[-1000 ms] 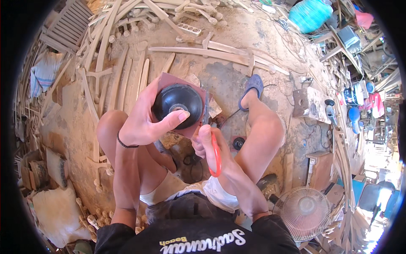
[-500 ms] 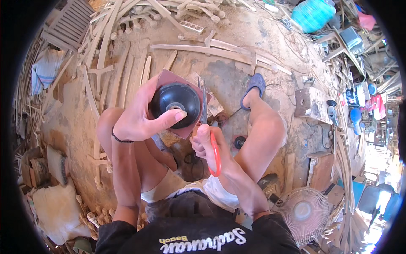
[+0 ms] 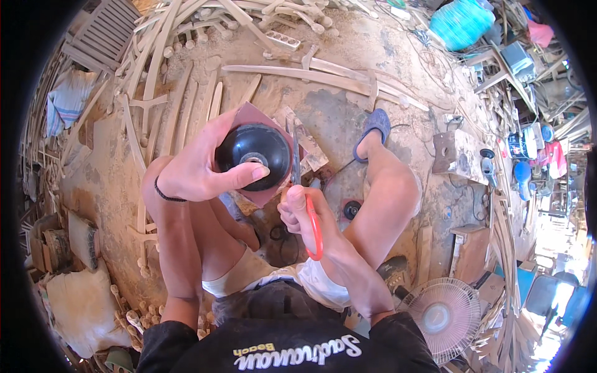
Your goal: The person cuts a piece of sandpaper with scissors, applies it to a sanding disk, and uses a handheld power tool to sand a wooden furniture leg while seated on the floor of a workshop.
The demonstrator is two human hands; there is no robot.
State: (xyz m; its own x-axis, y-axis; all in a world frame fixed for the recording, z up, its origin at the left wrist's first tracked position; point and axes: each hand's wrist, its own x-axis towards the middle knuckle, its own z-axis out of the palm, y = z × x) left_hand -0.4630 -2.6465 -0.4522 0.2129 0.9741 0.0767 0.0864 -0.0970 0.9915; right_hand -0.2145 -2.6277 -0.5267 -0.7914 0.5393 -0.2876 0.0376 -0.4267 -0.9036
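My left hand (image 3: 202, 177) grips a black round backing pad (image 3: 273, 152) and a reddish-brown sheet of sandpaper (image 3: 249, 113) together. Its thumb presses by the pad's centre hole, while the fingers are hidden beneath the sheet. The sheet's corners stick out past the round rim. My right hand (image 3: 311, 217) is closed around the red-handled scissors (image 3: 316, 233). Their blades point away from me, close along the right side of the pad at the sandpaper's edge. How far the blades are apart is hard to see.
Wooden sword shapes (image 3: 298, 73) lie on the dusty floor ahead, with more wood pieces piled at far left. A small black disc (image 3: 352, 209) lies by my right leg. A fan (image 3: 438, 316) stands at lower right, a wooden block (image 3: 460, 152) farther off.
The pad and sandpaper have shifted slightly left with my left hand. My right hand and the scissors have moved a little left too, staying beside the sheet's edge.
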